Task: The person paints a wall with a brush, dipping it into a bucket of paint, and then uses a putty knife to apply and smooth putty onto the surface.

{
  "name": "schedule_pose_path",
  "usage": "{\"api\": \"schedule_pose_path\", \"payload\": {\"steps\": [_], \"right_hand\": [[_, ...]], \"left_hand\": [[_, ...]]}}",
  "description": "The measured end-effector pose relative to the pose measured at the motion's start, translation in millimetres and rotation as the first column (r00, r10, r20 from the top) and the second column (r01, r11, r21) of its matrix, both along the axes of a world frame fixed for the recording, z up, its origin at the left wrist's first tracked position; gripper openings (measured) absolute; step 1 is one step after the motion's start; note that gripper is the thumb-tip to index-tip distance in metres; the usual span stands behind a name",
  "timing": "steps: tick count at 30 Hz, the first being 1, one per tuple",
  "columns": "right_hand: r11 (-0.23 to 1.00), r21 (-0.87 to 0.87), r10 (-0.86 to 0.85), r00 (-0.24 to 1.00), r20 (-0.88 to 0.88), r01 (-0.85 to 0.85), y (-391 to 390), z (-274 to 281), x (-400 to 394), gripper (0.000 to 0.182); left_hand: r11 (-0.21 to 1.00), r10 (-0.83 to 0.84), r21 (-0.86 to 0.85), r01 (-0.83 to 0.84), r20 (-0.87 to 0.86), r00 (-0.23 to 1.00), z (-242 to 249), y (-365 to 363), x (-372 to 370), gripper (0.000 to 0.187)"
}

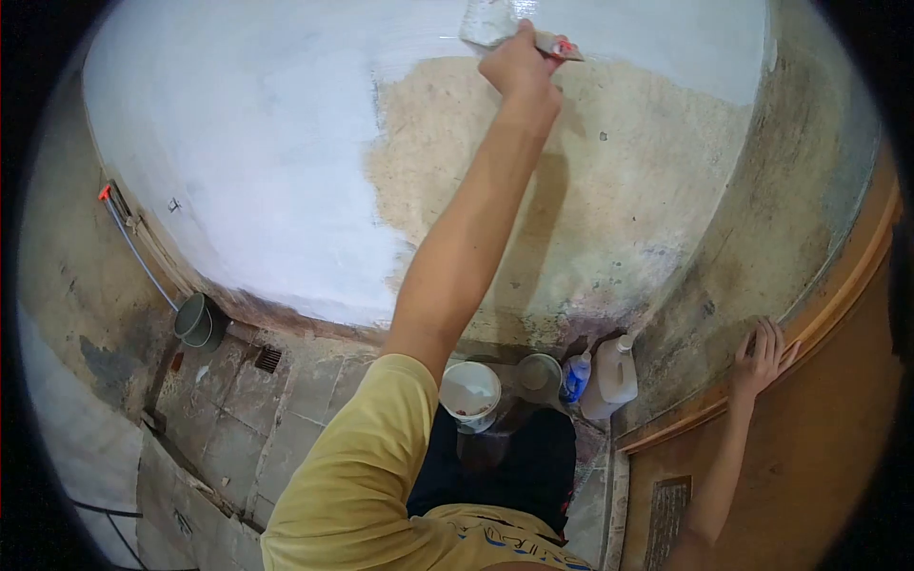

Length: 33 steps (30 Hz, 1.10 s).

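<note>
My left hand [522,65] is wrapped round a paintbrush [486,23] and holds it against the wall [286,143]. The brush head is coated white, and its handle points right with a red mark near the end. Wet, shiny white paint shows around the bristles. White covers the left and top of the wall; a bare tan patch [571,171] lies below my hand. Over at the right, my right hand [758,360] rests with fingers stretched on the edge of a wooden door frame [809,333], holding nothing.
Near my legs stand a white paint bucket [471,392], a smaller tub [538,377], a blue bottle [576,377] and a whitish jug [609,385]. A dark bucket [198,322] and a long-handled tool [138,243] are at left. A drain grate [268,359] sits in the tiled floor.
</note>
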State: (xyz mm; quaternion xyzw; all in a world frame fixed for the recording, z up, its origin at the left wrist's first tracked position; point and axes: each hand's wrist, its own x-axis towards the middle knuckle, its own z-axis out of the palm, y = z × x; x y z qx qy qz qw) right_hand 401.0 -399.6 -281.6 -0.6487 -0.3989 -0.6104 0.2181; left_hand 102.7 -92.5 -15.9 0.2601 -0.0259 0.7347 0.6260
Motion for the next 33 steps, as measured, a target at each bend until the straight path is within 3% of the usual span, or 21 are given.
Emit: {"api": "schedule_pose_path", "payload": {"steps": [2, 4, 9, 12, 14, 15, 19, 25, 27, 30, 33], "right_hand": [[1.000, 0.001, -0.011, 1.000, 0.014, 0.011, -1, 0, 0, 0.013], [1.000, -0.009, -0.006, 1.000, -0.013, 0.006, -2, 1, -3, 0.013], [1.000, -0.007, 0.018, 1.000, -0.016, -0.018, -2, 0, -2, 0.013], [0.999, -0.002, 0.041, 0.999, -0.011, -0.041, -2, -2, 2, 0.015], [0.998, 0.008, 0.055, 0.999, -0.004, -0.054, -1, -2, 3, 0.018], [0.998, -0.005, 0.055, 0.998, -0.010, -0.055, -2, -2, 1, 0.018], [0.999, -0.017, 0.048, 0.999, -0.019, -0.049, -3, -2, 1, 0.018], [1.000, -0.030, -0.005, 1.000, -0.020, 0.004, -2, 3, -6, 0.012], [0.999, -0.036, -0.019, 1.000, -0.019, 0.019, -2, 1, -3, 0.013], [0.998, -0.040, -0.044, 0.999, -0.022, 0.043, -1, -2, 0, 0.014], [0.997, -0.044, -0.061, 0.997, -0.038, 0.059, -2, 0, -4, 0.016]], "left_hand": [[1.000, -0.010, -0.020, 0.010, -0.001, 1.000, -6, -11, 21, 0.015], [0.991, -0.126, 0.026, 0.128, -0.089, 0.988, -16, -14, 43, 0.021], [0.992, -0.117, 0.004, 0.123, -0.261, 0.958, -48, -55, 96, 0.017], [0.975, -0.219, -0.022, 0.222, -0.281, 0.934, -69, -82, 96, 0.018], [0.911, -0.412, -0.092, 0.403, -0.284, 0.866, -76, -90, 83, 0.020], [0.913, -0.407, -0.092, 0.398, -0.282, 0.869, -78, -88, 73, 0.020], [0.963, -0.263, -0.010, 0.268, -0.235, 0.936, -86, -52, 12, 0.024], [0.988, 0.150, -0.026, -0.155, -0.132, 0.980, -55, 14, -105, 0.019], [0.975, 0.219, -0.014, -0.223, -0.137, 0.966, -47, 37, -140, 0.019], [0.974, 0.223, -0.041, -0.222, 0.011, 0.975, -39, 44, -166, 0.017], [0.976, 0.207, -0.069, -0.205, 0.025, 0.978, -41, 50, -167, 0.019]]}}
